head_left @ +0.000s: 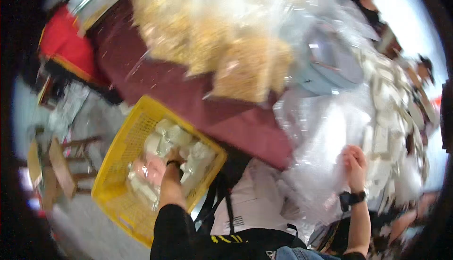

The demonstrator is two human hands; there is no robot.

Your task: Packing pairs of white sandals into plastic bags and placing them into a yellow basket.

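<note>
My left hand (173, 156), with a dark band at the wrist, reaches down into a yellow plastic basket (118, 175). It is among white packets (200, 155) in clear wrapping, and a pink packet (154, 168) lies beside it. Its fingers are blurred and partly hidden by the packets. Over on the right, my right hand (355, 163) has its fingers curled at the edge of a large clear plastic bag (321, 151), which they seem to grip. A dark watch is on that wrist.
Bags of yellowish pieces (250, 66) lie on a table with a dark red cloth (184, 90). A light blue container (325, 66) stands by the clear plastic. White boxes (387, 104) fill the right side. Wooden stools (61, 165) stand left. Other people (424, 69) are at far right.
</note>
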